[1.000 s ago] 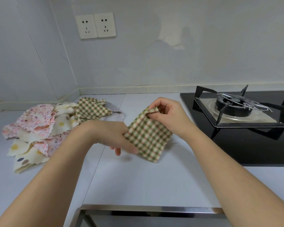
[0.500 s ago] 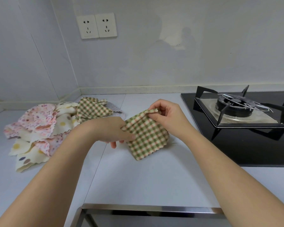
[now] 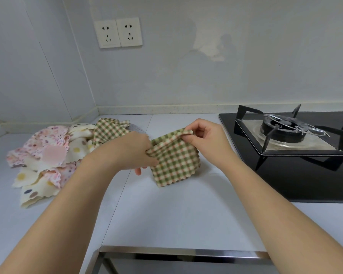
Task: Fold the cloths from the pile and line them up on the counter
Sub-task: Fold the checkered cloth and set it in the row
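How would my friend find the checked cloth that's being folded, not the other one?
Start at the black gas stove on the right of the counter. Just left of it, the left hand and right hand pinch a green-checked cloth. Its twin lies on the pile further left; only this one is held.

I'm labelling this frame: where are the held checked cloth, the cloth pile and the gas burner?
held checked cloth [image 3: 174, 163]: head view, middle of its face.
cloth pile [image 3: 46, 138]: head view, pink floral cloth.
gas burner [image 3: 281, 126]: head view, dark central ring.
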`<state>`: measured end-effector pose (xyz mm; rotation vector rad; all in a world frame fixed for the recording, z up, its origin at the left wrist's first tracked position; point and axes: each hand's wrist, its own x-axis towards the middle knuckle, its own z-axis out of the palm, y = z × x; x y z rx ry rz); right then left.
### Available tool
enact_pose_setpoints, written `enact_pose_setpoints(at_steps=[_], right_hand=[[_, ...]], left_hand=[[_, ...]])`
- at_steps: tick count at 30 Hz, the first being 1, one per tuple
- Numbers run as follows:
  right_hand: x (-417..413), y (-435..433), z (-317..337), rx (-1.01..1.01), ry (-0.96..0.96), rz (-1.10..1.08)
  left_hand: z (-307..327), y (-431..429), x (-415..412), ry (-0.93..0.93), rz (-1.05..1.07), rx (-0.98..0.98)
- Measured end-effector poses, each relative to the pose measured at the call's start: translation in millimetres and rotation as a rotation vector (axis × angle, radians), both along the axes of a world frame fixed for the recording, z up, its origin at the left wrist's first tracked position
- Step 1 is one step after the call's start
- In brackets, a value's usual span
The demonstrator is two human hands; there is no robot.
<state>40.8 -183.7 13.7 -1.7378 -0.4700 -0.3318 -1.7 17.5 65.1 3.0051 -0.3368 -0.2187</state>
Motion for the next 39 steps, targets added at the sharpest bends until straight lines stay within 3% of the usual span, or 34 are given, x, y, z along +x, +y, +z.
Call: enact_pose_setpoints(at_steps=[6,10,11,13,15,18,20,25,29,34,37,39], right_hand=[[-4,2,2,0.001,-0.069,-0.019],[-6,-2,7,0.093,-0.178,-0.009],[-6,-4,9,0.079,-0.229,-0.018],[-3,-9,8,-0.063,-0.339,-0.055],[1,-15,6,-0.335,-0.373,-0.067],[4,-17,4,-0.895,-0.176,0.01],[-1,-12,1,-1.113,-0.043,0.068],[-21,-1,-5,-1.174,-0.082,0.054],[-43,-2,-23,-1.237,-0.17,-0.028],[-59,-6,-32,-1.188,-0.121,-0.035],[-59,-6,-31,-1.203,-0.117,-0.048],[-60,-6,-31,-1.211,-0.123,-0.049]], left_hand=[[1,-11,1,-0.088,0.029,0.141],[-8,-14,6,-0.586,0.096,0.19],[-11,-17,7,-0.64,0.133,0.184],[-20,-23,7,-0.602,0.141,0.234],[-36,-28,7,-0.476,0.132,0.275],[-60,-29,6,-0.239,0.117,0.317],[-70,-31,4,-0.12,0.093,0.354],[-71,-33,-4,-0.009,0.135,0.38],[-86,-34,-17,-0.045,0.156,0.259],[-91,-28,-16,-0.008,0.225,0.134],[-93,-29,-16,-0.119,0.257,0.116],[-90,-32,-20,-0.205,0.263,0.213]])
